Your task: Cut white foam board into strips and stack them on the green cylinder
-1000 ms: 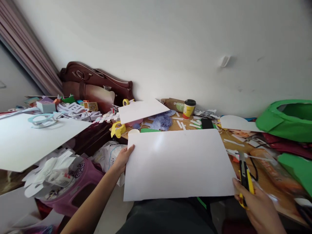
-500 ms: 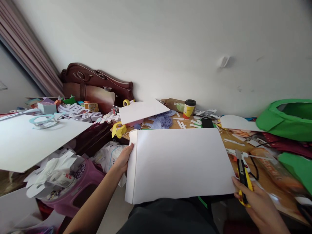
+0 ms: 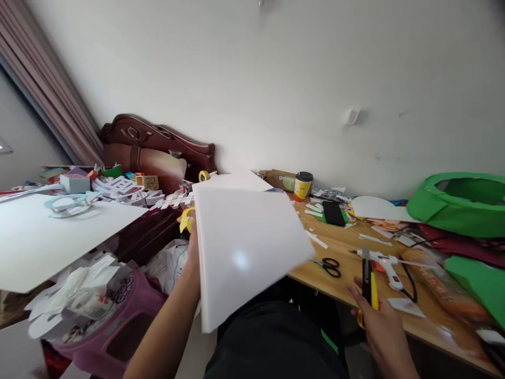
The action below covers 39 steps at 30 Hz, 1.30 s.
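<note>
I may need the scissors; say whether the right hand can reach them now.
Probably: the scissors lie on the table near the right hand, handles uncovered, but that hand holds a utility knife, which would likely need setting down.

Your left hand [image 3: 193,245] grips the side of the white board [image 3: 252,252], which tilts above your lap. Your right hand [image 3: 381,321] holds the yellow-and-black cutter [image 3: 369,287], clear of the board. On the table [image 3: 343,245] before you, the black-handled scissors [image 3: 330,267] lie between the board and the white glue gun [image 3: 389,266]; the phone [image 3: 333,213] lies farther back, near the lidded cup [image 3: 303,187].
</note>
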Motion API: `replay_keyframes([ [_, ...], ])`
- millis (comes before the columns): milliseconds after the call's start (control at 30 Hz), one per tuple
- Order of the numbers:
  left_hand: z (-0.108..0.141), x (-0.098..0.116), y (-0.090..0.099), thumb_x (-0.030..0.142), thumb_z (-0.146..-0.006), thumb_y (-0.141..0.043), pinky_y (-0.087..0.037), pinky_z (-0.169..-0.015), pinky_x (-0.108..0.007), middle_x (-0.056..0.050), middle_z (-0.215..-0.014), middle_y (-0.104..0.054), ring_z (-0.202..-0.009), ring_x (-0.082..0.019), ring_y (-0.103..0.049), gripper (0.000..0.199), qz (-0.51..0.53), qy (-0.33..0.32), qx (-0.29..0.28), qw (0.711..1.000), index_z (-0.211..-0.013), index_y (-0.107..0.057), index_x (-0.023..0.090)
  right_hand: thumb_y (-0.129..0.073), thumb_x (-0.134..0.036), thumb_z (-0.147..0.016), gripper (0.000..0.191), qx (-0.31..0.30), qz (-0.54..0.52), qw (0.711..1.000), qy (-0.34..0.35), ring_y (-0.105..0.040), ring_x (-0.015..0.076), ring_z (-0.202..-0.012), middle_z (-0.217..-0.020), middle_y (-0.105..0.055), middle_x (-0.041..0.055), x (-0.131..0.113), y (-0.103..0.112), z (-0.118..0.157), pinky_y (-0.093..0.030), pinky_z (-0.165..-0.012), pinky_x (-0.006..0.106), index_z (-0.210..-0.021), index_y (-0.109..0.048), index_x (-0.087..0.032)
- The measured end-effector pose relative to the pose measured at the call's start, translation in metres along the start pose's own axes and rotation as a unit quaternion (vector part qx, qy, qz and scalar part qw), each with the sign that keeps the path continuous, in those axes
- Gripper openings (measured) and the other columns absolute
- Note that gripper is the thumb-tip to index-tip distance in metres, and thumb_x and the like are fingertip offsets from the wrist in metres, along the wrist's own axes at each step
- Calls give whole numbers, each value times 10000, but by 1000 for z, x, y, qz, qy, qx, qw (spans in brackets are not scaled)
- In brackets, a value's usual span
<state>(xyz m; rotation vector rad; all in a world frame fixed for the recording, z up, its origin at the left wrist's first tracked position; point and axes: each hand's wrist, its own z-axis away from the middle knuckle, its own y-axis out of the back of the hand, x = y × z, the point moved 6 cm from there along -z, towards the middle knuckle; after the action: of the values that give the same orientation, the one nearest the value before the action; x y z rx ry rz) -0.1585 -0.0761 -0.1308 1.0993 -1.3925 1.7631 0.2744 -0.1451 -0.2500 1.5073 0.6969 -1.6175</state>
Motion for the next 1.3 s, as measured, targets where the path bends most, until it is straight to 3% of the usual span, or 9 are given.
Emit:
replay_keyframes([
  [100, 13, 40, -23, 765, -706, -654, -587, -745, -335, -56, -1040, -738, -1029, -297, -672, 681, 53, -159, -11, 986, -1109, -664, 216, -748, -602, -627, 621, 23, -4, 997, 69, -553, 143, -511, -789, -670, 19, -32, 0, 14, -472, -429, 259, -1105, -649, -218],
  [167, 24, 43, -37, 722, -641, -738, -569, -742, -328, -67, -1000, -738, -1023, -304, -662, 657, 25, -213, -22, 977, -1038, -665, 204, -709, -591, -708, 536, 12, -11, 992, 123, -559, 147, -532, -762, -650, 9, -57, 1, 31, -489, -456, 258, -1111, -631, -245],
  [333, 35, -7, -54, 527, -636, -812, -502, -658, -307, -66, -776, -708, -792, -266, -645, 439, -140, -215, -48, 965, -865, -662, 184, -601, -458, -873, 299, -71, 9, 954, 290, -638, 173, -628, -860, -695, 49, -111, 1, 86, -563, -599, 288, -1097, -629, -263],
  [500, 34, -59, -60, 415, -704, -771, -498, -705, -327, -75, -812, -717, -754, -262, -631, 298, -210, -244, -50, 945, -876, -690, 184, -616, -282, -881, 489, -208, 139, 852, 460, -722, 192, -812, -1066, -734, 49, -136, -5, 105, -592, -685, 252, -1361, -545, -334],
  [567, 31, -76, -64, 384, -722, -755, -495, -719, -335, -79, -797, -711, -748, -265, -628, 236, -233, -238, -59, 941, -847, -700, 192, -593, -262, -898, 531, -233, 180, 829, 475, -728, 173, -781, -1146, -720, 47, -139, -7, 98, -589, -649, 228, -1414, -503, -348],
  [700, 29, -100, -78, 351, -728, -750, -493, -769, -359, -100, -827, -715, -777, -282, -635, 183, -281, -224, -124, 925, -827, -717, 201, -556, -261, -933, 533, -246, 230, 815, 472, -735, 164, -790, -1213, -699, 51, -143, -12, 81, -588, -649, 218, -1454, -467, -328],
  [800, 30, -109, -90, 379, -756, -732, -499, -771, -352, -103, -857, -719, -784, -273, -640, 209, -301, -233, -179, 907, -867, -716, 203, -542, -243, -949, 572, -244, 247, 802, 486, -737, 162, -804, -1196, -708, 43, -146, -11, 75, -598, -740, 247, -1495, -397, -337],
  [1033, 36, -120, -116, 459, -863, -604, -529, -688, -317, -74, -826, -716, -733, -221, -652, 305, -342, -325, -269, 840, -938, -680, 173, -541, -201, -949, 555, -216, 274, 790, 505, -728, 192, -954, -1216, -699, 50, -150, 6, 70, -598, -837, 264, -1482, -429, -309],
  [1300, 38, -128, -115, 472, -903, -558, -552, -650, -314, -92, -816, -728, -705, -222, -681, 341, -354, -379, -211, 828, -961, -672, 156, -532, -202, -964, 543, -215, 291, 787, 499, -717, 181, -1001, -1181, -715, 29, -143, 9, 68, -603, -806, 236, -1484, -416, -306],
])
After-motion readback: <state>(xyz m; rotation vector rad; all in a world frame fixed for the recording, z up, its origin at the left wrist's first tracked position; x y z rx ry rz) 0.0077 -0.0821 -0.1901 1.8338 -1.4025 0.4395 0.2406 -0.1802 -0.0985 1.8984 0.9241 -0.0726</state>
